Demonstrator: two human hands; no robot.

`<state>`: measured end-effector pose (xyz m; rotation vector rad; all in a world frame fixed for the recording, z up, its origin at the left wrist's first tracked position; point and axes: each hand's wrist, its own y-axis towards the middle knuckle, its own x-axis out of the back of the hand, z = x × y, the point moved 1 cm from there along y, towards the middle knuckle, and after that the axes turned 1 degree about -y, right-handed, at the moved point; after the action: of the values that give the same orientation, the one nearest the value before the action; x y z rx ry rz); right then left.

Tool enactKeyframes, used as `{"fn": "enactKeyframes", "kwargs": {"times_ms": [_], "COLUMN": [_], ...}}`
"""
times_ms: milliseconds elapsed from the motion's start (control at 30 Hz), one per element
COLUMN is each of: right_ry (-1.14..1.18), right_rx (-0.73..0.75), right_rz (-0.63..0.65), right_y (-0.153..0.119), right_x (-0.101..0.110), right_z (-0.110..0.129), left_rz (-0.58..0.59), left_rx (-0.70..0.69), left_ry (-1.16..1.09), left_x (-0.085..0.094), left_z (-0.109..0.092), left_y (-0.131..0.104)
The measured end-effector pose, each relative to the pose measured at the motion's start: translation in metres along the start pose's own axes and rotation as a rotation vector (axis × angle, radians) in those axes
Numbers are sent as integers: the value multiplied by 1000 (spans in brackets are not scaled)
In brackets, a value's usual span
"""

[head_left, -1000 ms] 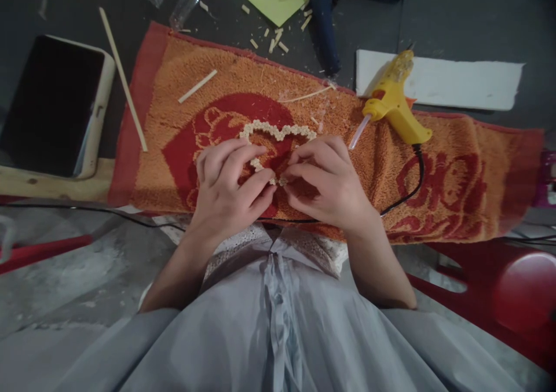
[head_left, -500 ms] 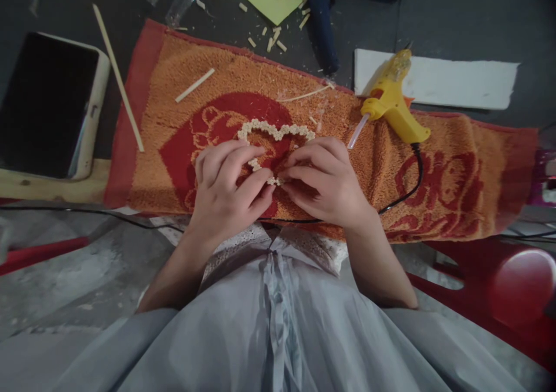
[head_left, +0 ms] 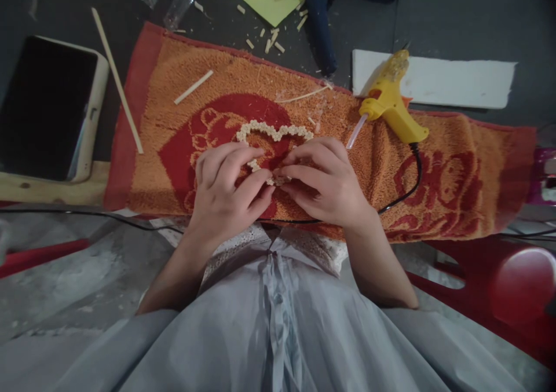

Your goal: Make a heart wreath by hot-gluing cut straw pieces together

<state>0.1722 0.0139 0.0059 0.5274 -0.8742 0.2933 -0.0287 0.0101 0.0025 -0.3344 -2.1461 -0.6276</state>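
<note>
Gently, both hands (head_left: 278, 178) pinch a bumpy beaded heart (head_left: 276, 132)

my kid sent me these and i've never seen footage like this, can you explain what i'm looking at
There is no robot here. A camera worn on a person's head looks forward and down, so all three pictures share one view, taken moments apart; the last is now.

The left hand and right hand are the wearer's own, bare. Their fingertips meet a heart outline built of small pale pieces, near its lower point. The fingers hide part of it.

It lies on an orange and red towel. On the towel's right rests a yellow glue gun, its nose over a white strip. Pale sticks and cut bits are scattered about, and a phone lies at far left.
</note>
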Motion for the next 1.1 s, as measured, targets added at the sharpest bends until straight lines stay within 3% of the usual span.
{"fn": "enactKeyframes", "kwargs": {"times_ms": [733,1100], "right_ry": [-17,-56], "right_rx": [-7,-14], "right_rz": [-19,-2], "right_y": [-2,-1], "right_x": [5,-2], "right_z": [-1,-2], "left_rz": [-53,-51], "left_rx": [-98,-108], "left_ry": [99,100], "left_x": [-1,-1], "left_z": [0,1], "left_y": [1,1]}}
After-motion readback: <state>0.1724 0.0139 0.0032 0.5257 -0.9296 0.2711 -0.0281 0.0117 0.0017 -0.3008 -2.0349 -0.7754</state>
